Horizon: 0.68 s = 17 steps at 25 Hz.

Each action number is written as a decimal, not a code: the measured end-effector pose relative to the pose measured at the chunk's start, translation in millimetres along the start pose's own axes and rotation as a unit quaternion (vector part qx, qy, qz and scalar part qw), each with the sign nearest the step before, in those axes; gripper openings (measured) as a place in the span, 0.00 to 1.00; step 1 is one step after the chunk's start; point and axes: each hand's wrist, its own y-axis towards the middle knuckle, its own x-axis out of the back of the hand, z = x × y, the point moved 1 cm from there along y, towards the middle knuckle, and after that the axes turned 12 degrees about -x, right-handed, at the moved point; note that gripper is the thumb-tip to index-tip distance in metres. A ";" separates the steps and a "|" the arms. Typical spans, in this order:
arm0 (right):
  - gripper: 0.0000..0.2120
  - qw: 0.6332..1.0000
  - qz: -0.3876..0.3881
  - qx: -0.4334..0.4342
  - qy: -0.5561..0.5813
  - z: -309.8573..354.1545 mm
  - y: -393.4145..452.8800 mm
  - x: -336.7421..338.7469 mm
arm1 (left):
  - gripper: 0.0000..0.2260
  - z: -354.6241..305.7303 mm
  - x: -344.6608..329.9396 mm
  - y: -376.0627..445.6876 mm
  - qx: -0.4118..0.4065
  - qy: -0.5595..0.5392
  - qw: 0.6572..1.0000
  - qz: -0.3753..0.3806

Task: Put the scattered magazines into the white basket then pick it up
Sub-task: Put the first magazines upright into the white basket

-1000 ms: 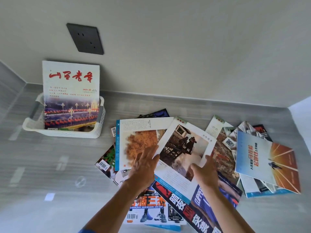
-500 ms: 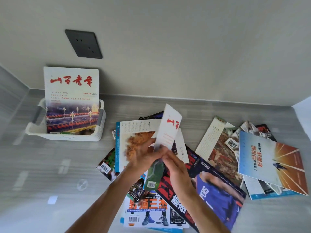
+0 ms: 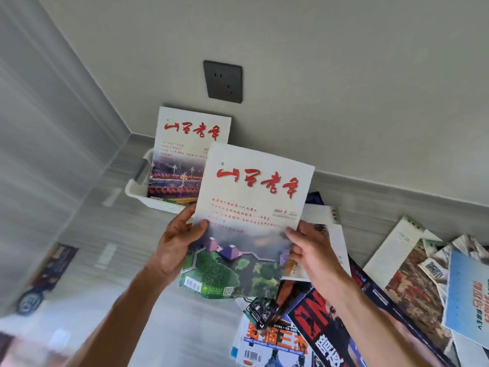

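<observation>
Magazine (image 3: 248, 207) held up by both hands, before white basket (image 3: 137, 190).

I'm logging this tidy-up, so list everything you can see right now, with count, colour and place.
held magazine: one, white cover with red title, raised in both hands in front of the basket
basket: one, white, on the floor by the wall, left of centre
basket magazine: one, white with red title, standing in the basket against the wall
scattered magazines: several overlapping, mixed colours, on the floor at right; exact count unclear
socket: one, dark grey, on the wall above the basket
floor: grey, striped
left hand: grips the held magazine's left edge
right hand: grips its right edge
</observation>
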 end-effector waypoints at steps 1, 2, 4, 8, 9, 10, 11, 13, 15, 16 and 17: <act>0.14 1.000 -0.005 0.015 -0.026 5.4 4.5 -13.0 | 0.19 -3.9 13.1 0.8 -0.011 0.029 0.999 -0.042; 0.15 0.998 -0.010 0.033 -0.054 10.3 8.1 -25.0 | 0.17 -7.3 22.4 2.7 -0.020 0.052 0.996 -0.072; 0.18 0.994 -0.012 0.054 -0.096 24.2 12.4 -52.0 | 0.16 -18.8 37.8 10.0 -0.031 0.079 0.990 -0.109; 0.16 0.989 0.003 0.130 -0.071 78.0 32.1 -104.9 | 0.16 -69.8 69.7 48.8 -0.111 0.091 0.980 -0.135; 0.16 0.988 -0.007 0.148 -0.046 95.3 40.7 -119.0 | 0.15 -87.1 78.9 64.7 -0.133 0.094 0.977 -0.140; 0.15 0.986 -0.022 0.165 -0.027 111.0 51.3 -133.2 | 0.15 -104.0 86.1 82.5 -0.150 0.102 0.972 -0.146; 0.13 0.982 -0.045 0.183 -0.028 122.9 61.4 -145.8 | 0.14 -117.1 91.6 100.2 -0.158 0.113 0.969 -0.155; 0.09 0.967 -0.093 0.225 -0.071 136.2 83.5 -167.7 | 0.15 -131.0 99.6 136.2 -0.155 0.191 0.954 -0.172; 0.09 0.956 -0.120 0.232 -0.135 135.3 107.1 -183.5 | 0.17 -128.1 109.9 163.9 -0.115 0.340 0.914 -0.191; 0.10 0.951 -0.133 0.227 -0.163 131.8 118.3 -187.3 | 0.19 -121.5 115.7 173.2 -0.085 0.382 0.899 -0.195; 0.11 0.947 -0.147 0.219 -0.182 127.3 127.5 -188.9 | 0.21 -113.4 120.9 179.1 -0.056 0.395 0.897 -0.191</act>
